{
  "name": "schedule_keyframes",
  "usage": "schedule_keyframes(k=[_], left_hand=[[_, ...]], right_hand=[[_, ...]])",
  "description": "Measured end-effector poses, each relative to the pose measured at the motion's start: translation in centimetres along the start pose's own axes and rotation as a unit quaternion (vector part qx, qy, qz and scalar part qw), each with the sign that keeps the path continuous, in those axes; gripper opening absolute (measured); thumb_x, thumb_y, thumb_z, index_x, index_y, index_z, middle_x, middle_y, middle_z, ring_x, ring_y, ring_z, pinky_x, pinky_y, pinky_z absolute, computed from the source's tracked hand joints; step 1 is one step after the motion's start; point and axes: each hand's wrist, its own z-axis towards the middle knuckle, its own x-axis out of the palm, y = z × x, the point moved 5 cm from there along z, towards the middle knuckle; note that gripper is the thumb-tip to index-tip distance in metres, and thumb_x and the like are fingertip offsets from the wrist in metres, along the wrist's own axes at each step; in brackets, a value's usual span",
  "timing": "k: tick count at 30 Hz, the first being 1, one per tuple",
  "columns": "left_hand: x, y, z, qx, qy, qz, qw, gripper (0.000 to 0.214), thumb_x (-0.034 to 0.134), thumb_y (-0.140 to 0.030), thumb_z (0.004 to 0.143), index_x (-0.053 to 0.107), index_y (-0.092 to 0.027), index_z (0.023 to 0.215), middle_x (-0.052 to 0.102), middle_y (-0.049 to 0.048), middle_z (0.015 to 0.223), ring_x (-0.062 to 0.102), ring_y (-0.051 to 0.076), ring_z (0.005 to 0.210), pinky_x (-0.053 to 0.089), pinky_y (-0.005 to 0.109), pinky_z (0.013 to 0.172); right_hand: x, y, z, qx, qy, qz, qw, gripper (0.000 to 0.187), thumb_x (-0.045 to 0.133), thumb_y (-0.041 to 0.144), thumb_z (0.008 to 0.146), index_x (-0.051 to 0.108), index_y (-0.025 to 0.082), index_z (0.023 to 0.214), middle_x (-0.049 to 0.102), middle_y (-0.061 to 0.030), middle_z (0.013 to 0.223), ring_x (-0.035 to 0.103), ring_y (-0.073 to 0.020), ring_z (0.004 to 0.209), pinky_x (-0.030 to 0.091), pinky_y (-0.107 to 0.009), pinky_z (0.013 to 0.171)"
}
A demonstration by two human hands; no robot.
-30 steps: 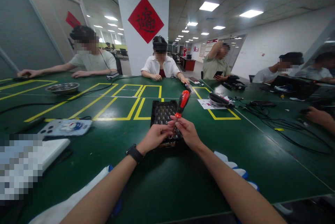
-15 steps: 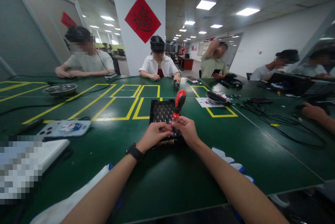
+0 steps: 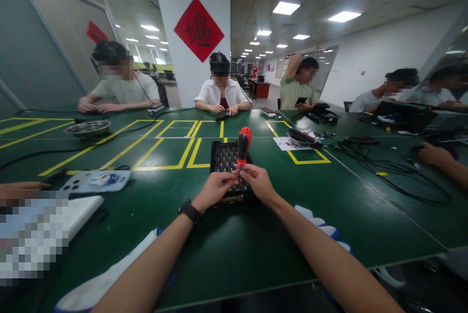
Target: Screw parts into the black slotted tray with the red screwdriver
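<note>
A screwdriver with a red and black handle stands nearly upright above a black tray. My right hand grips its shaft just below the handle. Pinched together against the shaft's lower part are the fingers of my left hand; whether a small part sits between them I cannot make out. Several small metal pieces, perhaps screws or bits, fill the tray under my hands. The screwdriver's tip is hidden by my fingers.
White gloves with blue edges lie beside my forearms. A phone and metal bowl are on the left. Cables spread over the right of the green table. Several people sit around it; another person's hand reaches in from the left.
The screwdriver has gone from leaning right to nearly upright, its handle shifting left. My left fingers have closed in at the shaft. A person's hand has appeared at the left edge.
</note>
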Motion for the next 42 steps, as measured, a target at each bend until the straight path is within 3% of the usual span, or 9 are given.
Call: schedule_keyframes(k=[9, 14, 20, 29, 36, 42], left_hand=[[0.06, -0.23, 0.03, 0.019, 0.03, 0.001, 0.999, 0.02, 0.05, -0.025, 0.082, 0.065, -0.013, 0.087, 0.066, 0.0041, 0.085, 0.058, 0.013, 0.076, 0.044, 0.024, 0.074], [-0.14, 0.03, 0.2, 0.004, 0.011, 0.01, 1.0, 0.017, 0.055, -0.029, 0.078, 0.063, -0.014, 0.084, 0.064, 0.003, 0.082, 0.057, 0.013, 0.075, 0.044, 0.025, 0.073], [0.15, 0.19, 0.31, -0.019, 0.027, -0.003, 0.999, 0.018, 0.061, -0.031, 0.073, 0.062, -0.014, 0.079, 0.064, 0.0016, 0.078, 0.057, 0.012, 0.071, 0.044, 0.024, 0.071], [0.35, -0.03, 0.38, -0.004, 0.045, 0.003, 0.999, 0.019, 0.058, -0.031, 0.077, 0.064, -0.013, 0.079, 0.066, 0.0024, 0.076, 0.058, 0.012, 0.07, 0.044, 0.024, 0.068], [0.34, 0.07, 0.34, 0.004, 0.06, -0.012, 0.998, 0.019, 0.054, -0.028, 0.08, 0.066, -0.014, 0.085, 0.068, 0.004, 0.085, 0.06, 0.014, 0.079, 0.045, 0.026, 0.077], [0.06, 0.58, 0.39, 0.004, 0.045, -0.01, 0.999, 0.021, 0.053, -0.03, 0.08, 0.066, -0.014, 0.086, 0.068, 0.0034, 0.085, 0.06, 0.014, 0.079, 0.045, 0.026, 0.076]], right_hand=[[-0.37, -0.11, -0.02, 0.006, -0.025, 0.022, 0.999, 0.022, 0.065, 0.028, 0.07, 0.062, 0.016, 0.088, 0.068, -0.0044, 0.082, 0.062, -0.0142, 0.07, 0.05, -0.028, 0.065], [-0.61, 0.0, 0.05, 0.006, -0.044, 0.021, 0.999, 0.018, 0.067, 0.026, 0.068, 0.06, 0.017, 0.082, 0.067, -0.0028, 0.079, 0.062, -0.0144, 0.075, 0.049, -0.029, 0.073], [-0.89, -0.41, 0.05, 0.012, -0.036, 0.038, 0.999, 0.02, 0.069, 0.023, 0.067, 0.058, 0.016, 0.083, 0.066, -0.0022, 0.078, 0.062, -0.0134, 0.072, 0.049, -0.029, 0.073], [-0.79, -0.45, 0.08, 0.017, -0.034, 0.047, 0.998, 0.025, 0.072, 0.022, 0.062, 0.056, 0.018, 0.08, 0.06, 0.002, 0.072, 0.056, -0.0096, 0.065, 0.047, -0.022, 0.062], [-0.6, -0.52, -0.06, 0.031, -0.011, 0.006, 0.999, 0.025, 0.058, 0.035, 0.076, 0.063, 0.017, 0.093, 0.064, -0.0027, 0.082, 0.057, -0.0107, 0.064, 0.047, -0.025, 0.062], [-0.47, -0.28, 0.19, 0.014, 0.005, -0.006, 1.0, 0.023, 0.056, 0.032, 0.078, 0.061, 0.018, 0.095, 0.065, -0.0038, 0.087, 0.059, -0.0119, 0.069, 0.048, -0.027, 0.067]])
